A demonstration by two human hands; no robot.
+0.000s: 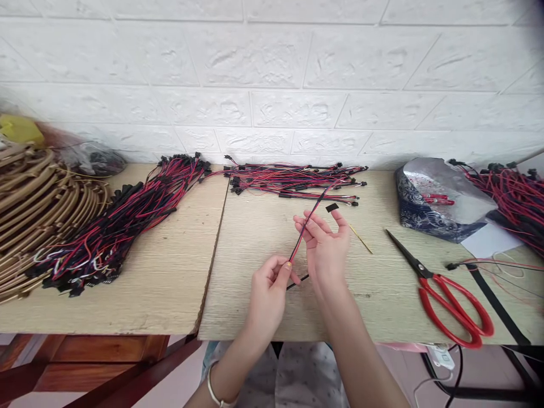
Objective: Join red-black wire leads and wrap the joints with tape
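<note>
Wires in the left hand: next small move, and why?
Probably bring the black patch at a fingertip of the right hand onto the wires. The left hand pinches them, which should steady them, and the patch is close by but not yet on them.

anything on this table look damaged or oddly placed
The left board has a ragged right edge, not a clean one, and the red-handled scissors reach the front edge of the right board, perhaps easily knocked.
</note>
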